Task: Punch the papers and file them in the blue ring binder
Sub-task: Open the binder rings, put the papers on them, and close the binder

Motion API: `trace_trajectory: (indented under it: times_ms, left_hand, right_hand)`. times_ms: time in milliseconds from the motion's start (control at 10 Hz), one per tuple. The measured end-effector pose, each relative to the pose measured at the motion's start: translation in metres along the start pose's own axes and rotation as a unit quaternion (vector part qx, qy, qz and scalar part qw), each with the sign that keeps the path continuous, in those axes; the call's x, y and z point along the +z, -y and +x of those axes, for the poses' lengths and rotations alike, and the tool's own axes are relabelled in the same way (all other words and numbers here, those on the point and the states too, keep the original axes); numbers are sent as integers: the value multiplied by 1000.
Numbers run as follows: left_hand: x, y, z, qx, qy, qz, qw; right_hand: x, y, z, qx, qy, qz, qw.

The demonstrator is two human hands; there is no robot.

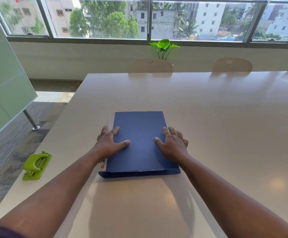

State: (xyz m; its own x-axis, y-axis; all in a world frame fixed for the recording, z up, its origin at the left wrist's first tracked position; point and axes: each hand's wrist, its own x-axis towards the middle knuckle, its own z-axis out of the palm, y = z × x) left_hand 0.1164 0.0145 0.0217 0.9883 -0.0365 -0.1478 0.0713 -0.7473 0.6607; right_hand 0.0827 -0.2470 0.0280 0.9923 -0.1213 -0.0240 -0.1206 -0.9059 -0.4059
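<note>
Both hands rest spread on the closed blue binder [139,141] lying on the worktop [208,117]: left hand [109,143] at its spine edge, right hand [172,145] at the opposite edge, fingers wide. A green hole punch [35,166] sits well left of them.

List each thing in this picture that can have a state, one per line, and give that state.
blue ring binder: closed, flat on the table.
green hole punch: near the table's left edge, untouched.
left hand: fingers spread, resting on the binder's spine side.
right hand: fingers spread over the binder's right edge.
chairs: pushed in, unoccupied.
</note>
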Motion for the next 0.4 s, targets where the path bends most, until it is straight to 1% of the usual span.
trace_trajectory:
  times_ms: [300,400]
  left_hand:
    - [4,-19,0,28,-18,150,988]
    - [9,-21,-1,41,-28,178,983]
  right_hand:
    - [-1,8,4,-40,-4,-6,999]
    - [1,8,6,-48,-15,-7,999]
